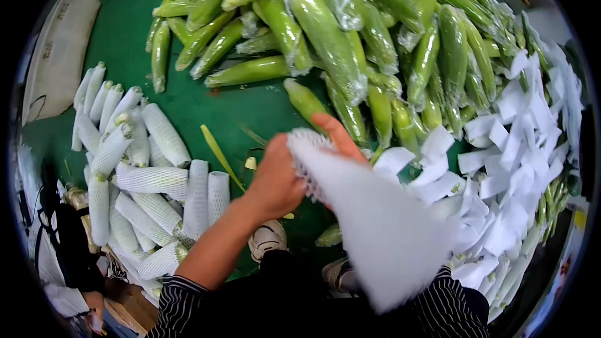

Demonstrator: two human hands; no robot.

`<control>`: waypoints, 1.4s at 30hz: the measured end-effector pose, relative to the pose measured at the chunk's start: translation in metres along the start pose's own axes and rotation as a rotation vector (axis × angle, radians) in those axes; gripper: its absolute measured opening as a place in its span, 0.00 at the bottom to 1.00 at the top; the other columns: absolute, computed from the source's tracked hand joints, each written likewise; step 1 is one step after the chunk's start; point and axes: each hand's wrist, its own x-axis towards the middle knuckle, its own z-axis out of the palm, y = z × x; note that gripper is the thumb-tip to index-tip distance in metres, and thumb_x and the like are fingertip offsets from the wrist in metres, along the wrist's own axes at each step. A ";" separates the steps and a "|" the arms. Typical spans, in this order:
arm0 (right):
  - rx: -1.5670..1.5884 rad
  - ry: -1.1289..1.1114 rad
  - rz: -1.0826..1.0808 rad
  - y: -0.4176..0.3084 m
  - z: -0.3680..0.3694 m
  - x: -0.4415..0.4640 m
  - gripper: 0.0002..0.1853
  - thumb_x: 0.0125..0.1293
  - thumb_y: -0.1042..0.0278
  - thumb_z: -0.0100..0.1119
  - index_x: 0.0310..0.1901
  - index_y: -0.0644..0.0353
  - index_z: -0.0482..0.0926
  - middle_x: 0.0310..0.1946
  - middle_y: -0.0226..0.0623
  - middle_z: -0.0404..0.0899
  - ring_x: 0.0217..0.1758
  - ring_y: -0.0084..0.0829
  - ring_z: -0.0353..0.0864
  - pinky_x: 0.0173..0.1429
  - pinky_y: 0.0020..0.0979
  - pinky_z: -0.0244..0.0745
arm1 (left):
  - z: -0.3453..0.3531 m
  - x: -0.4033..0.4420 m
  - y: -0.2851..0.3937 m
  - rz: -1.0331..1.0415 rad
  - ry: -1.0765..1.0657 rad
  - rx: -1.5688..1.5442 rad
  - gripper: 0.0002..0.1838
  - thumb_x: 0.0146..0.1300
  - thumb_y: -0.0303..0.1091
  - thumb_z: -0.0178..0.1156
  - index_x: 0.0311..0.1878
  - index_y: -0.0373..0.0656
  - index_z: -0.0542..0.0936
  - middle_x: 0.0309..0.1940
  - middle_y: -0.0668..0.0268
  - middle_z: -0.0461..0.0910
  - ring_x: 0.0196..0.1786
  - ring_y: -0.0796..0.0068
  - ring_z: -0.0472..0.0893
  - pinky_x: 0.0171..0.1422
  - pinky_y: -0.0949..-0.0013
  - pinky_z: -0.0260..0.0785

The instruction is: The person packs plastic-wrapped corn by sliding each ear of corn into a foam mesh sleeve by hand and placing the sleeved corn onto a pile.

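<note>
A white foam net sleeve [388,228] spreads from between my hands toward the lower right, blurred at its far end. My left hand [275,175] is closed round the bunched upper end of the sleeve. My right hand [341,138] is behind that end, mostly hidden by the foam, with some fingers showing above it; what it grips cannot be made out. Just above my hands lies a green corn cob [305,100], its tip close to my right fingers.
Film-wrapped green cobs [325,31] are heaped at the top on the green surface [206,119]. Net-sleeved cobs [153,178] lie at left, loose white sleeves [501,169] at right. A pale bag [62,50] stands upper left; a person's hand [95,310] shows lower left.
</note>
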 end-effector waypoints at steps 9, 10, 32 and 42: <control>0.249 0.126 -0.090 0.043 -0.030 0.029 0.15 0.75 0.64 0.55 0.59 0.60 0.73 0.52 0.33 0.80 0.54 0.27 0.81 0.59 0.32 0.78 | -0.011 -0.018 0.022 -0.314 0.072 -0.052 0.16 0.54 0.24 0.67 0.49 0.42 0.83 0.57 0.60 0.73 0.58 0.60 0.73 0.60 0.57 0.68; 0.193 0.161 -0.077 0.045 -0.032 0.028 0.15 0.75 0.64 0.56 0.58 0.60 0.73 0.52 0.32 0.79 0.54 0.26 0.81 0.60 0.31 0.78 | -0.009 -0.020 0.020 -0.287 0.103 -0.119 0.17 0.55 0.25 0.67 0.50 0.41 0.82 0.58 0.60 0.73 0.59 0.62 0.73 0.63 0.56 0.68; -0.403 0.152 0.003 0.167 -0.050 0.102 0.12 0.76 0.63 0.56 0.53 0.59 0.78 0.42 0.33 0.81 0.46 0.25 0.79 0.55 0.29 0.75 | 0.094 -0.147 -0.104 -1.146 0.923 -0.955 0.22 0.75 0.34 0.53 0.69 0.43 0.67 0.66 0.59 0.72 0.65 0.61 0.75 0.66 0.61 0.72; -1.265 -0.154 -0.463 0.062 -0.057 0.020 0.10 0.64 0.69 0.60 0.47 0.60 0.79 0.47 0.46 0.83 0.51 0.48 0.83 0.54 0.42 0.78 | 0.109 -0.059 -0.063 -0.099 -0.050 0.088 0.12 0.59 0.33 0.63 0.46 0.40 0.82 0.46 0.61 0.83 0.51 0.60 0.81 0.59 0.59 0.73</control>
